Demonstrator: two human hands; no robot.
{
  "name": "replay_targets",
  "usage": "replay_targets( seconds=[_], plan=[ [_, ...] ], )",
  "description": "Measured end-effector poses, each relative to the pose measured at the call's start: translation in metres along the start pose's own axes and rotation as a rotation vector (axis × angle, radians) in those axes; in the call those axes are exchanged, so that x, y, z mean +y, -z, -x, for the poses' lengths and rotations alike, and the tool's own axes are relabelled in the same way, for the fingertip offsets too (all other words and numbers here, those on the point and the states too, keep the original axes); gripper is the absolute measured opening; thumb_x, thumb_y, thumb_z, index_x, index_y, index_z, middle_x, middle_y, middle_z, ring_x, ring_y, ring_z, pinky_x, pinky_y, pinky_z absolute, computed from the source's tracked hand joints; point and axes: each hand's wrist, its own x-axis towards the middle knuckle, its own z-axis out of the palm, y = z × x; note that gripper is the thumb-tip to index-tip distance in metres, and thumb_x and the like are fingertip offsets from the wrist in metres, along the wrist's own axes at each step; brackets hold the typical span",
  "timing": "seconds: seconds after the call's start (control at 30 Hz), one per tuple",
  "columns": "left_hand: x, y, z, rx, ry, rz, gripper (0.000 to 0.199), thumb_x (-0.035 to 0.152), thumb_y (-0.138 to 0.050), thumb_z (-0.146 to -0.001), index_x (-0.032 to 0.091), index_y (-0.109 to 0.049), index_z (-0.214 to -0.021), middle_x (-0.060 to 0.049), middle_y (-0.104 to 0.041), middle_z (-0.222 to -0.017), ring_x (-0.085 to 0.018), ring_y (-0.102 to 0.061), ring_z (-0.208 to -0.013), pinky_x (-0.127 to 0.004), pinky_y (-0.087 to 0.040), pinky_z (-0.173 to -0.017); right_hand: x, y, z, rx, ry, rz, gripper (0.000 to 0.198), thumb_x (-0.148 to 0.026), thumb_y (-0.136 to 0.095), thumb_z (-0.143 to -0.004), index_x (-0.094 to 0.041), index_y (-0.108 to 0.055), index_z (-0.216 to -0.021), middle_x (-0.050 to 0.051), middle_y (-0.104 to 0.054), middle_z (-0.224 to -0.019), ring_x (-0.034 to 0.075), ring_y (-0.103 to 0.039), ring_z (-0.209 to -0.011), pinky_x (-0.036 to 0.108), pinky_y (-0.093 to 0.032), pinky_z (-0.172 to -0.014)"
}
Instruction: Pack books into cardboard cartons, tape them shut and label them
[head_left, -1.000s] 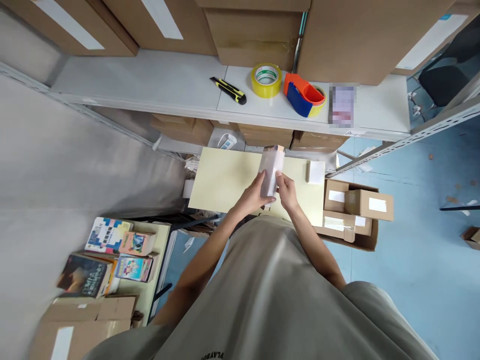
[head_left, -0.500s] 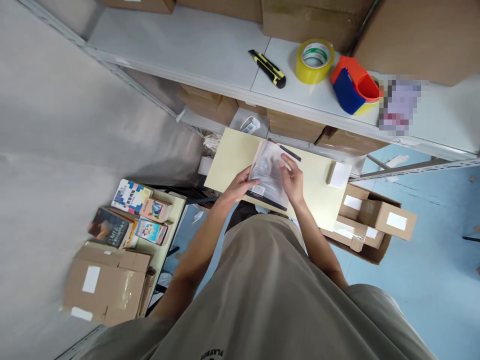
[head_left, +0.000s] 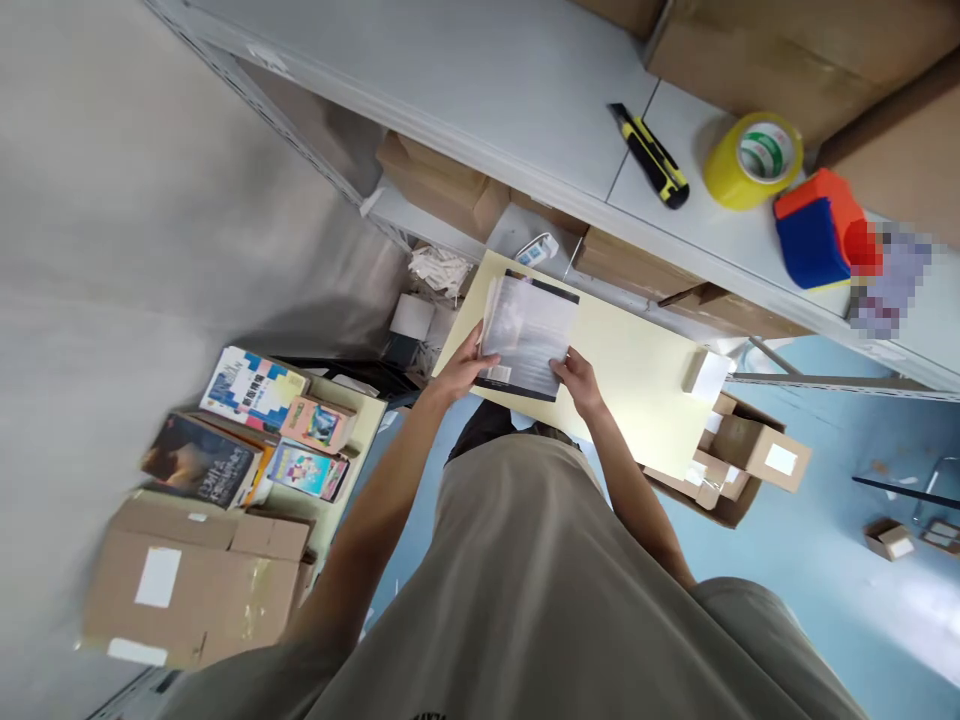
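A thin book (head_left: 528, 335) with a pale grey cover, dark bands along its top and bottom edges and a small white barcode label is held over the cream table (head_left: 637, 390). My left hand (head_left: 463, 368) grips its left edge, thumb lying on the cover near the label. On the lower right edge, my right hand (head_left: 576, 378) closes with its thumb on top and its fingers beneath. The cover shines as though glossy or wrapped in clear film. What lies on its underside is hidden.
A white box (head_left: 706, 376) sits at the table's right end, above a carton of brown boxes (head_left: 750, 447). The shelf ahead holds a utility knife (head_left: 649, 157), yellow tape (head_left: 754, 160) and a tape dispenser (head_left: 821, 230). Books (head_left: 255, 388) and flattened cardboard (head_left: 195, 590) lie at left.
My right hand has gone from lying over the cover to gripping the book's lower right edge. The left hand keeps its hold. The camera view has shifted and turned slightly.
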Motion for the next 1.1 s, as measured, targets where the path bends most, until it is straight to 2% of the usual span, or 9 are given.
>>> replay_targets(
  seconds=[0.17, 0.27, 0.4, 0.47, 0.53, 0.67, 0.77, 0.97, 1.1],
  plan=[
    [-0.029, 0.046, -0.054, -0.013, 0.088, -0.125, 0.1, 0.027, -0.073, -0.09, 0.013, -0.042, -0.185, -0.021, -0.057, -0.182, -0.04, -0.064, -0.16, -0.051, -0.055, -0.133, 0.021, -0.046, -0.058, 0.126, -0.098, -0.034, 0.064, -0.053, -0.101, -0.064, -0.029, -0.08, -0.12, -0.001, -0.085, -0.101, 0.024, -0.074, -0.103, 0.035, -0.061, -0.09],
    [-0.036, 0.059, -0.093, 0.047, 0.16, -0.224, 0.098, 0.017, -0.073, -0.086, 0.008, -0.048, -0.18, -0.025, -0.058, -0.179, -0.044, -0.06, -0.164, -0.054, -0.049, -0.137, 0.029, -0.063, -0.093, 0.211, -0.144, -0.029, 0.057, -0.046, -0.096, -0.064, -0.029, -0.078, -0.115, -0.005, -0.081, -0.091, 0.021, -0.072, -0.098, 0.032, -0.06, -0.089],
    [-0.043, 0.064, -0.13, 0.123, 0.273, -0.196, 0.096, 0.009, -0.081, -0.076, 0.011, -0.061, -0.17, -0.025, -0.059, -0.179, -0.049, -0.049, -0.173, -0.056, -0.04, -0.144, 0.032, -0.074, -0.123, 0.265, -0.187, 0.008, 0.047, -0.044, -0.089, -0.073, -0.029, -0.076, -0.115, -0.002, -0.086, -0.11, 0.024, -0.075, -0.118, 0.035, -0.062, -0.106],
    [-0.047, 0.066, -0.136, 0.123, 0.301, -0.136, 0.092, 0.01, -0.084, -0.075, 0.012, -0.066, -0.165, -0.027, -0.059, -0.179, -0.051, -0.05, -0.172, -0.058, -0.042, -0.142, 0.032, -0.076, -0.129, 0.282, -0.242, 0.045, 0.043, -0.043, -0.088, -0.077, -0.028, -0.076, -0.115, 0.003, -0.087, -0.126, 0.028, -0.072, -0.136, 0.042, -0.059, -0.121],
    [-0.052, 0.068, -0.134, 0.118, 0.305, -0.069, 0.085, 0.013, -0.084, -0.078, 0.011, -0.068, -0.161, -0.028, -0.061, -0.176, -0.049, -0.057, -0.167, -0.057, -0.049, -0.136, 0.031, -0.076, -0.129, 0.299, -0.285, 0.08, 0.045, -0.042, -0.088, -0.079, -0.028, -0.076, -0.12, 0.006, -0.083, -0.146, 0.031, -0.064, -0.155, 0.049, -0.05, -0.136],
    [-0.061, 0.072, -0.103, 0.126, 0.275, 0.068, 0.074, 0.017, -0.078, -0.086, 0.009, -0.068, -0.159, -0.031, -0.067, -0.168, -0.042, -0.07, -0.154, -0.052, -0.059, -0.126, 0.025, -0.077, -0.112, 0.292, -0.299, 0.122, 0.065, -0.044, -0.089, -0.082, -0.032, -0.075, -0.144, 0.006, -0.056, -0.184, 0.03, -0.042, -0.179, 0.049, -0.034, -0.148],
    [-0.069, 0.073, -0.066, 0.142, 0.245, 0.142, 0.068, 0.02, -0.076, -0.089, 0.01, -0.07, -0.156, -0.03, -0.071, -0.163, -0.04, -0.076, -0.145, -0.053, -0.062, -0.122, 0.019, -0.084, -0.091, 0.218, -0.253, 0.123, 0.076, -0.051, -0.089, -0.086, -0.033, -0.069, -0.158, 0.005, -0.046, -0.192, 0.027, -0.042, -0.18, 0.047, -0.035, -0.148],
    [-0.089, 0.073, 0.032, 0.225, 0.077, 0.274, 0.056, 0.043, -0.088, -0.089, 0.017, -0.078, -0.137, -0.026, -0.082, -0.146, -0.042, -0.078, -0.139, -0.058, -0.062, -0.121, 0.011, -0.115, -0.037, 0.004, -0.074, 0.107, 0.085, -0.064, -0.092, -0.085, -0.033, -0.069, -0.161, 0.006, -0.05, -0.19, 0.028, -0.041, -0.181, 0.049, -0.034, -0.148],
    [-0.106, 0.075, 0.124, 0.368, -0.069, 0.324, 0.057, 0.049, -0.09, -0.087, 0.021, -0.078, -0.135, -0.021, -0.086, -0.138, -0.036, -0.081, -0.13, -0.053, -0.062, -0.117, 0.026, -0.143, 0.01, -0.179, 0.013, 0.111, 0.083, -0.07, -0.095, -0.084, -0.037, -0.073, -0.156, 0.005, -0.058, -0.184, 0.03, -0.047, -0.177, 0.054, -0.035, -0.148]
  ],
)
